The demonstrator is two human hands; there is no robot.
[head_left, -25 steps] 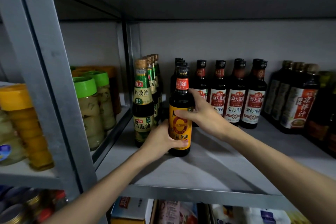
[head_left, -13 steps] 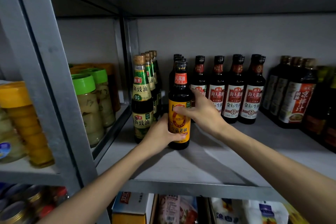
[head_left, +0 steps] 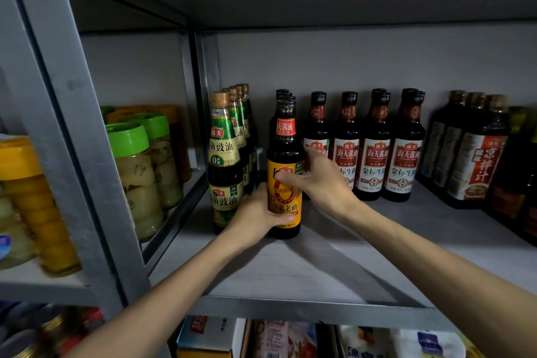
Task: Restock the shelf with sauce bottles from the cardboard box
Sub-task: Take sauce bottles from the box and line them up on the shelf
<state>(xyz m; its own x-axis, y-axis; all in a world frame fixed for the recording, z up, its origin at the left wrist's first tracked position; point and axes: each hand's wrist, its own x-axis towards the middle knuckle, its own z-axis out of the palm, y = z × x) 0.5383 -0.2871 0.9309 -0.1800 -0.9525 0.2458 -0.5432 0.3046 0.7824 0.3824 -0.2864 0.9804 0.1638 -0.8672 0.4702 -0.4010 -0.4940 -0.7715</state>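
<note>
Sauce bottle (head_left: 284,183) upright on the shelf (head_left: 319,270), heading its own file between the green-label bottles (head_left: 225,160) and red-label bottles (head_left: 374,154).
The left hand (head_left: 255,218) wraps the lower label; the right hand (head_left: 322,183) clasps the upper label, thumb across the front. Best practice: seat the base flat, label forward, close against the file behind, then let go without brushing neighbours.

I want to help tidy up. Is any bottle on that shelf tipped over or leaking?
No, nothing looks wrong. The orange-label bottle stands upright on the shelf, held by the left hand and right hand; no spill shows.
</note>
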